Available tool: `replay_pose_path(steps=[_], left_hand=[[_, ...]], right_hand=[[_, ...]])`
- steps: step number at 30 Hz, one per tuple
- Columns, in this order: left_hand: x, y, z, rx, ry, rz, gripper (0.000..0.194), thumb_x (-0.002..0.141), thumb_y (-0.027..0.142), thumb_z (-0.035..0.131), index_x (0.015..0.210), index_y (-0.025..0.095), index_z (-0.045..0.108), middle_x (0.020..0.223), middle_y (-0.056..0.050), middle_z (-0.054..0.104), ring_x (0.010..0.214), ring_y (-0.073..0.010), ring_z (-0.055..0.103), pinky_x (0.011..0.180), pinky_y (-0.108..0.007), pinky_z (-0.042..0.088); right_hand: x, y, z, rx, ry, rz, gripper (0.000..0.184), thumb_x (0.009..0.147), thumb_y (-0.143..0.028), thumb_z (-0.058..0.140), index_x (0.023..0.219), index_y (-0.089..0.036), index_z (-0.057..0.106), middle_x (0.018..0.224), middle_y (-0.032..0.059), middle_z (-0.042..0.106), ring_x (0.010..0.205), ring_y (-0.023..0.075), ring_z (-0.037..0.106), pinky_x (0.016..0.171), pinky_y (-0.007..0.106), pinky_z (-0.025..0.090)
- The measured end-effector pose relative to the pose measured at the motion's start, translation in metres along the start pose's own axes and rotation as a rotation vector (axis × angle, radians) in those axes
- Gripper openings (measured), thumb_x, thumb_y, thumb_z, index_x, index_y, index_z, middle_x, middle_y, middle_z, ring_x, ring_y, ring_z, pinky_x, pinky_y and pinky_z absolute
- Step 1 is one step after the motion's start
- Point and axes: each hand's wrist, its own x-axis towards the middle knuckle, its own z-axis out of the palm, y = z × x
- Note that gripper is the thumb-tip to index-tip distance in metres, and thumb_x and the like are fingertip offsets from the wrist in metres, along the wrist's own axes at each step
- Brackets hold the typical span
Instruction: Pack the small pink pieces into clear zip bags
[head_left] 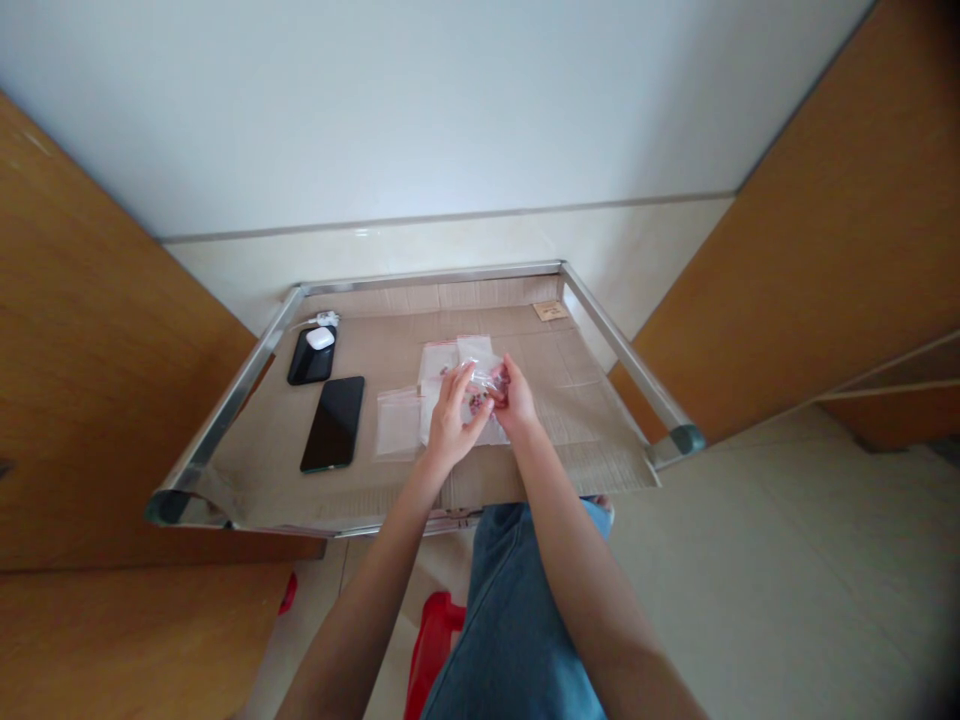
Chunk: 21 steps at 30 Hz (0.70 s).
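Note:
Between my hands is a small clear plastic bag (pixel 482 368), crinkled and shiny. My right hand (pixel 517 400) is closed on its right side, fingers curled. My left hand (pixel 450 420) grips the bag's left side with the fingertips, its thumb reaching toward the right hand. Small dark and reddish bits (pixel 477 402) show below the bag; I cannot tell if they lie in it or under it. Under my hands several flat clear bags (pixel 439 358) overlap, some with tiny pieces. Another flat clear bag (pixel 397 423) lies to the left.
A cardboard sheet (pixel 585 400) covers the metal-framed table (pixel 626 360). On its left lie a large black phone (pixel 334 425) and a smaller one (pixel 304 362) with a white earbud case (pixel 320 339) on top. A tan card (pixel 550 311) sits back right. Below is a red stool (pixel 431 645).

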Motion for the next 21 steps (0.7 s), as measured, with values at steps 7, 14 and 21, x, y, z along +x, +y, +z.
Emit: replay_pose_path(steps=[7,14,21], left_hand=[[0.019,0.009,-0.003,-0.198,0.161,-0.256,0.025,0.083,0.034,0.054,0.101,0.019,0.063,0.104,-0.008,0.065,0.093,-0.0187,0.062,0.083,-0.035,0.05],[0.033,0.011,-0.005,-0.233,0.186,-0.336,0.02,0.075,0.026,0.063,0.092,0.02,0.054,0.08,-0.001,0.063,0.074,-0.0139,0.062,0.069,-0.027,0.049],[0.04,0.012,-0.009,-0.232,0.126,-0.412,0.033,0.073,0.024,0.063,0.103,0.023,0.051,0.068,0.003,0.057,0.062,-0.0122,0.057,0.061,-0.024,0.045]], right_hand=[[-0.001,0.001,0.0,0.006,-0.081,-0.004,0.035,0.077,-0.041,0.057,0.056,-0.02,0.037,0.038,-0.0104,0.034,0.029,0.0026,0.02,0.03,0.017,0.01],[0.0,0.001,0.0,0.012,-0.018,-0.022,0.031,0.077,-0.04,0.056,0.059,-0.019,0.043,0.044,-0.0085,0.043,0.029,0.0017,0.021,0.029,0.018,0.008],[0.001,0.001,0.001,-0.011,0.077,-0.054,0.033,0.077,-0.043,0.056,0.058,-0.019,0.042,0.041,-0.0086,0.038,0.028,0.0016,0.021,0.028,0.016,0.011]])
